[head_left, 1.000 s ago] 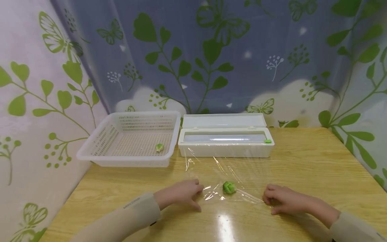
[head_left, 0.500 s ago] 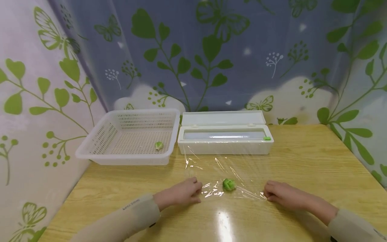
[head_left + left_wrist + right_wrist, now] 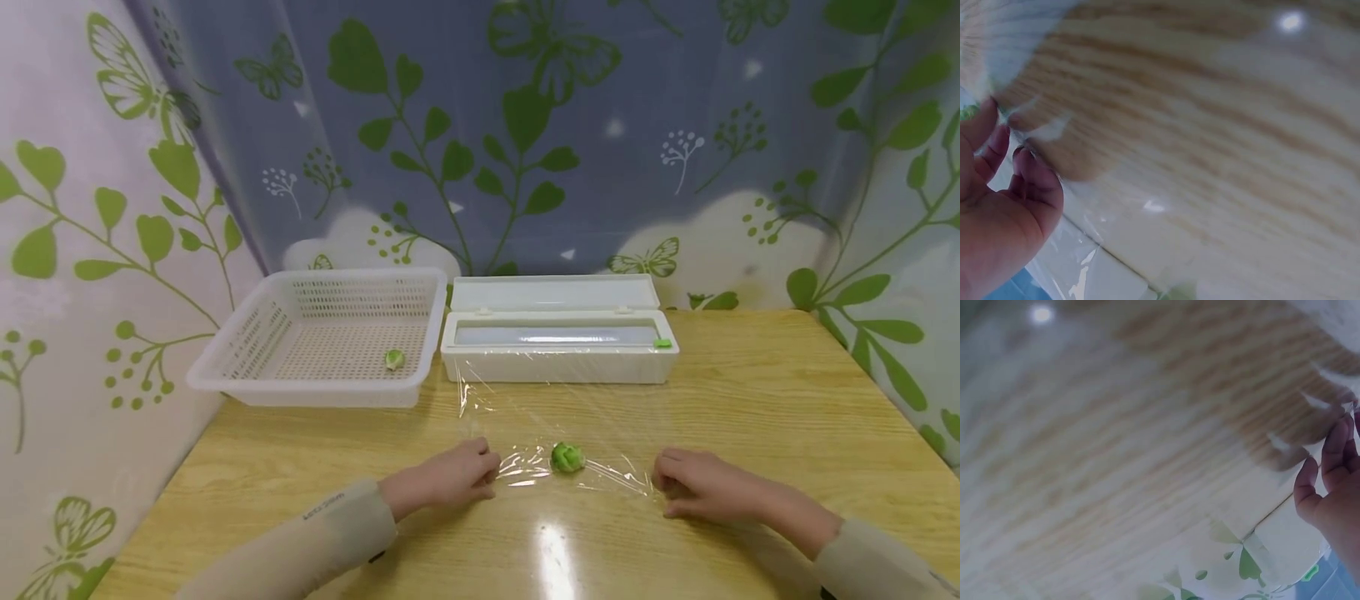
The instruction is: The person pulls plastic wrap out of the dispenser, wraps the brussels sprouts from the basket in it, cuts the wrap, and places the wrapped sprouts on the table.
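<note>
A Brussels sprout (image 3: 567, 457) sits between my hands at the near end of a clear sheet of cling film (image 3: 525, 467). The film runs back to a white cling film dispenser (image 3: 555, 367), whose lid is raised over the roll. To the left of the sprout, my left hand (image 3: 453, 475) pinches the film's near left corner. My right hand (image 3: 705, 483) holds the near right corner in curled fingers, and creases run from there toward the sprout. In the wrist views, the left hand (image 3: 1007, 200) and right hand (image 3: 1338, 475) are partly cut off by the frame.
A white perforated basket (image 3: 315, 396) stands left of the dispenser, with another Brussels sprout (image 3: 394, 359) inside. A green slider (image 3: 662, 343) sits at the dispenser's right end. Patterned curtains (image 3: 525, 167) border the wooden table (image 3: 787, 400) at the back and sides.
A second ago both thumbs were spread away from the fingers. My left thumb has since closed in on the film; the right closed, then eased slightly apart. Sprout and dispenser stay in place.
</note>
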Demonstrator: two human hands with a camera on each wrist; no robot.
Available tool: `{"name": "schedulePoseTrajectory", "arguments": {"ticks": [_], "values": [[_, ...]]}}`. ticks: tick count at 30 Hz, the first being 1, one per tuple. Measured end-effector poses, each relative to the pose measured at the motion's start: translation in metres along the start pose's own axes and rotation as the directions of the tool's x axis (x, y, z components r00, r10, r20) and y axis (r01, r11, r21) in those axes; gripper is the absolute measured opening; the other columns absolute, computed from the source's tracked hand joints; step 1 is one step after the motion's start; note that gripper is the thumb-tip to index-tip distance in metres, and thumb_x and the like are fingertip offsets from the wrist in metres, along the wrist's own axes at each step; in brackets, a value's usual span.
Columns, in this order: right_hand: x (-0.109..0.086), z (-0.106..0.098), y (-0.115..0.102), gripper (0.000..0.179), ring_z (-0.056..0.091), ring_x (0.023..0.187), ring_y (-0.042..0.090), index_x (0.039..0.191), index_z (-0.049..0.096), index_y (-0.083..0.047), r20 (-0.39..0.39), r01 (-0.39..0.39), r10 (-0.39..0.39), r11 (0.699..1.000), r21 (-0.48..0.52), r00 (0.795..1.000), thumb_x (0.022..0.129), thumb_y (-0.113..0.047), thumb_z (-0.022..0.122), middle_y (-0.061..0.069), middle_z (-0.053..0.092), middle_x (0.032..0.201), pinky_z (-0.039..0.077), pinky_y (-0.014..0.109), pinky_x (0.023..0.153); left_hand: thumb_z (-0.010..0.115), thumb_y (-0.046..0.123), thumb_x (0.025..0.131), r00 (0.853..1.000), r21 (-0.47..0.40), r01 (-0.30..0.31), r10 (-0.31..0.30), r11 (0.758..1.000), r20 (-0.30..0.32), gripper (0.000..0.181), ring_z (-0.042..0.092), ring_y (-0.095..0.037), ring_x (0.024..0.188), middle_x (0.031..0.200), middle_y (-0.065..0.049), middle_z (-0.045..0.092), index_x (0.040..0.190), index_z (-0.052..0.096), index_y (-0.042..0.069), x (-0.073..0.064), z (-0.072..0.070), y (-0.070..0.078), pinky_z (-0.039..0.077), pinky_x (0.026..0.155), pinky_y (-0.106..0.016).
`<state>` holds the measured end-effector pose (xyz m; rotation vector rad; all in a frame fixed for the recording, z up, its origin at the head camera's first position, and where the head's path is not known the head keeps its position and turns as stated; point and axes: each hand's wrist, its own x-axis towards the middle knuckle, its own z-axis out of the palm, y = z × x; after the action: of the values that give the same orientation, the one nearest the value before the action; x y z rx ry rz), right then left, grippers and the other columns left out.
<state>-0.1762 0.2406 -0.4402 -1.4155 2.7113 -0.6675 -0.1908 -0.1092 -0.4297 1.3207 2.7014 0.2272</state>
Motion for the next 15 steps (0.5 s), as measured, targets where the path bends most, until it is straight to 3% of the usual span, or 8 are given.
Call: {"name": "schedulePoseTrajectory", "arguments": {"ticks": [4,7,11,15], "values": [[0.0014,0.0043,0.0027,0.021,0.027,0.058,-0.004,0.067,0.038,-0.022,-0.012,0.028,-0.03,0.996,-0.083,0.999,0.068,-0.023,0.059,-0.015,0.03,0.067,0.026,0.014,0.047,0.051,0.025,0.076,0.999,0.061,-0.021,0.023,0.998,-0.029,0.012,0.033,-0.007,0.061,0.068,0.009,0.025,0.071,0.045,0.016,0.002,0.0025,-0.0012,0.029,0.052,-0.016],[0.0027,0.0058,0.0018,0.021,0.027,0.057,-0.003,0.066,0.038,-0.023,-0.018,0.013,-0.015,0.993,-0.118,1.0,0.069,-0.018,0.058,-0.016,0.029,0.066,0.026,0.015,0.047,0.049,0.023,0.077,1.0,0.087,-0.002,0.003,0.996,-0.011,0.009,0.034,-0.008,0.062,0.07,0.007,0.03,0.074,0.045,0.015,0.0035,0.0044,-0.0018,0.031,0.053,-0.017],[0.0033,0.0051,-0.0022,0.021,0.03,0.056,-0.002,0.066,0.039,-0.023,-0.033,-0.034,0.03,0.991,-0.128,0.999,0.071,-0.013,0.057,-0.017,0.03,0.065,0.027,0.016,0.048,0.046,0.019,0.079,0.999,0.05,0.049,-0.049,0.998,0.013,0.005,0.037,-0.007,0.062,0.072,0.006,0.035,0.078,0.044,0.014,0.0044,0.0052,-0.0031,0.035,0.055,-0.017],[0.0035,0.0015,-0.0048,0.022,0.03,0.052,-0.002,0.065,0.038,-0.022,-0.088,-0.07,0.062,0.993,-0.094,0.994,0.07,-0.009,0.056,-0.017,0.03,0.061,0.028,0.015,0.046,0.044,0.013,0.079,0.996,-0.026,0.091,-0.091,0.996,-0.013,0.006,0.039,-0.007,0.059,0.066,0.007,0.038,0.075,0.041,0.014,0.0048,0.0014,-0.0047,0.036,0.053,-0.017]]}}
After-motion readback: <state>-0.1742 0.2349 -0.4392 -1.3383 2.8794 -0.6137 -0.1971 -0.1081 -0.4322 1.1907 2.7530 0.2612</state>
